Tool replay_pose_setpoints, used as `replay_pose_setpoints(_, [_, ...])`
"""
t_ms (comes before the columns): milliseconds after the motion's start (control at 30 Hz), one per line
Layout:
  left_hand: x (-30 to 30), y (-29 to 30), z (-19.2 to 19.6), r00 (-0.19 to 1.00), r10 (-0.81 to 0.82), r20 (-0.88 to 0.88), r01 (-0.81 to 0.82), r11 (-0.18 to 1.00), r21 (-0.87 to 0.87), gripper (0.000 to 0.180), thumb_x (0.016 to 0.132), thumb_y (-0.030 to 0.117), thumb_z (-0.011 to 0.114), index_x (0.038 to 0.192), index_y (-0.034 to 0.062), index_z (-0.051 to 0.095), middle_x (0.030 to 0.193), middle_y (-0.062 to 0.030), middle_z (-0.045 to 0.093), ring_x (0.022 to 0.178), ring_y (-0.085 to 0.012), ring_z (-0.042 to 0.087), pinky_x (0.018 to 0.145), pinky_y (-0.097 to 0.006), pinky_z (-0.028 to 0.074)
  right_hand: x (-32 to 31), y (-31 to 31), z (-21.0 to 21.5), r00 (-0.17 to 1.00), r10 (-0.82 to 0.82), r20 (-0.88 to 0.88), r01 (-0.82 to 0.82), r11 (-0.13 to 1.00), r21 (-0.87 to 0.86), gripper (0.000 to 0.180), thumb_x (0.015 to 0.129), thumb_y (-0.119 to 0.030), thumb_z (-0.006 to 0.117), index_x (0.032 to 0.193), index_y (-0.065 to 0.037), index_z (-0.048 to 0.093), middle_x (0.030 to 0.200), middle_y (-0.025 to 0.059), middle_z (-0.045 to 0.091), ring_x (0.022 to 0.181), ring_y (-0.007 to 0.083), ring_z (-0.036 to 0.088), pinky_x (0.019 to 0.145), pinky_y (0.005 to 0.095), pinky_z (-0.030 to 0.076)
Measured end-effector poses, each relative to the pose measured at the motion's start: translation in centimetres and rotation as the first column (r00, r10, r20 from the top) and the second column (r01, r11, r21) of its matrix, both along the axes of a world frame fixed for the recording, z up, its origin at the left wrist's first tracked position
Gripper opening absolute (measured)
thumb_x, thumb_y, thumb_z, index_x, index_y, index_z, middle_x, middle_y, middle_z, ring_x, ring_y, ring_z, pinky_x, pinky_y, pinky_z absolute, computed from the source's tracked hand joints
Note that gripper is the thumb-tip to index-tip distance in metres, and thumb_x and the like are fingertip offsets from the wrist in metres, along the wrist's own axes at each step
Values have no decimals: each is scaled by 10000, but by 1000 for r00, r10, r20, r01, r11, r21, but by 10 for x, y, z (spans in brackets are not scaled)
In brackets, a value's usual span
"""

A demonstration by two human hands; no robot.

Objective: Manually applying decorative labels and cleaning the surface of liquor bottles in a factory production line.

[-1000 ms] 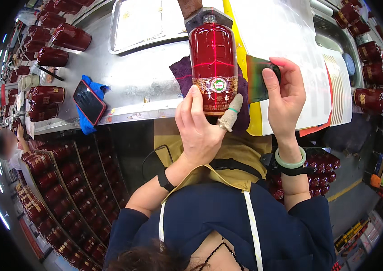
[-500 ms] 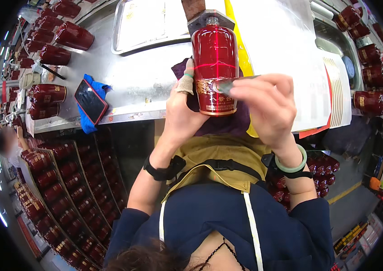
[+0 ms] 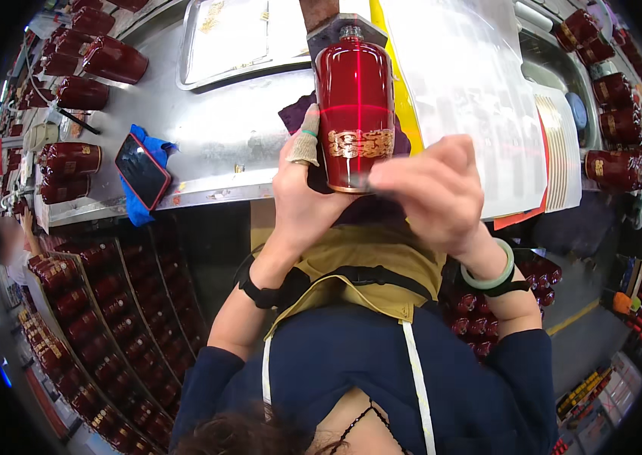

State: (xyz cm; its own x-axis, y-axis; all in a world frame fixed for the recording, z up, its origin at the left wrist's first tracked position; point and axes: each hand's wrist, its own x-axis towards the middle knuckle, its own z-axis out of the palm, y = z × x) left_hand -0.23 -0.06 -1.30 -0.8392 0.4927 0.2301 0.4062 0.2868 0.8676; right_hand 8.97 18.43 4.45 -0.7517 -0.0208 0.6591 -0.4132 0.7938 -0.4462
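A glossy dark red bottle (image 3: pixel 355 83) with a gold pattern band lies with its neck against a dark holder (image 3: pixel 340 38); red light lines cross it. My left hand (image 3: pixel 302 193) is wrapped round the bottle's left side and base, a cloth finger cover on one finger. My right hand (image 3: pixel 438 189), partly blurred, is closed at the bottle's lower right. Its fingertips pinch a small thin grey flat piece (image 3: pixel 362 183) close to the base. A purple cloth (image 3: pixel 297 115) lies under the bottle.
Left on the metal table are a metal tray (image 3: pixel 184 57) with sheets and a phone (image 3: pixel 143 173) on a blue cloth (image 3: pixel 137 208). To the right are white sheets (image 3: pixel 472 114) and a sink (image 3: pixel 544 64). Red bottles (image 3: pixel 116 61) stand around; racks of bottles (image 3: pixel 93 303) fill the lower left.
The bottle has turned: the gold lettering below the pattern no longer shows, and the pattern spans the front. My right hand has moved down toward the base with the flat piece.
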Motion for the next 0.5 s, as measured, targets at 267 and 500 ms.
replay_pose_setpoints(267, [1,4,13,966,8,-259,-23,998,-54,930,696,100,932,1502,-51,493,1377,-206,640,1193,-286,658,1027,-379,514,4,-3,13,1000,-23,-18,26,984,178,288,704,-136,726,982,-139,804,995,-46,762,847,138,613,825,317,401])
replay_pose_setpoints(500, [4,10,18,911,38,-411,-55,998,-29,921,640,177,972,1430,-31,547,1255,-184,664,1157,-359,626,1020,-446,476,-22,-7,17,998,-18,56,6,977,215,297,740,-122,764,1036,-110,749,935,-3,702,774,207,579,736,356,452])
